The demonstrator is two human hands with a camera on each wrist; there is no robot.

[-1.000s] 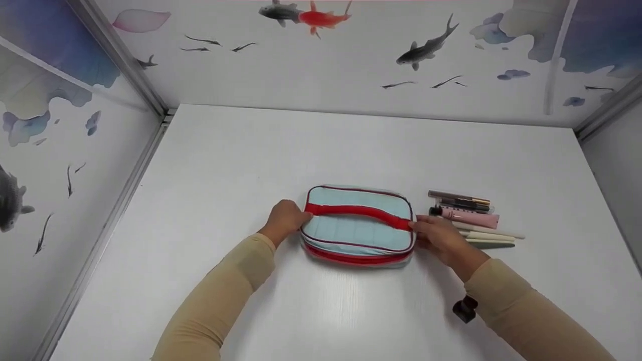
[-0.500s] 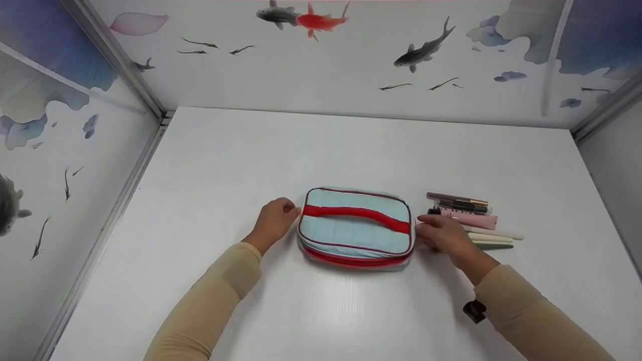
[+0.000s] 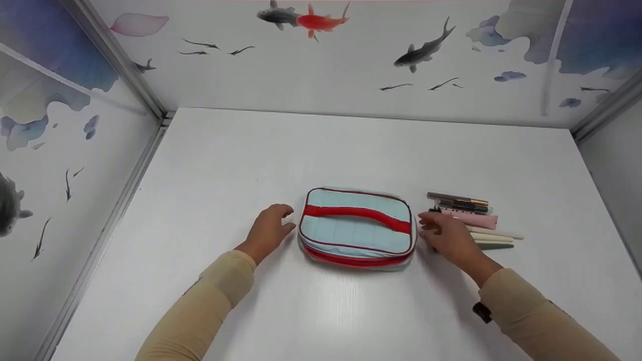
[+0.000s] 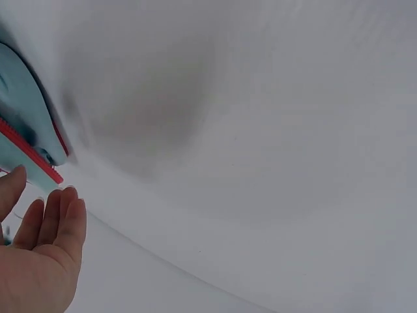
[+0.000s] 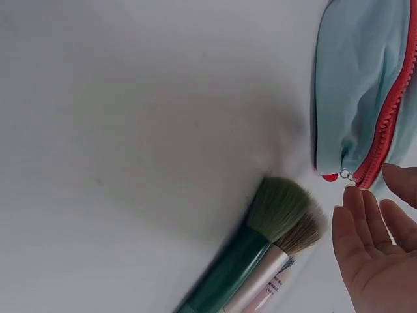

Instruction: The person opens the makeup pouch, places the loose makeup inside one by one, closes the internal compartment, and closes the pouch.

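A light blue cosmetic bag (image 3: pixel 356 235) with red piping, a red zipper (image 5: pixel 384 130) and a red top handle (image 3: pixel 358 212) lies flat on the white table. Just left of it is my left hand (image 3: pixel 268 230), fingers relaxed and apart from the bag, holding nothing. My right hand (image 3: pixel 446 235) hovers at the bag's right end with loosely bent fingers and nothing in them. In the right wrist view its fingertips are close to the zipper's end. The left wrist view shows the left palm (image 4: pixel 39 274) turned up beside the bag's other end.
Right of the bag lie makeup brushes (image 5: pixel 280 208), a pink tube (image 3: pixel 474 219) and several slim dark cosmetic tubes (image 3: pixel 459 199), partly behind the right hand. Printed walls (image 3: pixel 321 75) enclose the table (image 3: pixel 241 155) at the back and sides.
Both hands have let go of the bag's ends. My left hand has drawn away to the left and its fingers have spread; the right has shifted slightly right. The bag stays in place.
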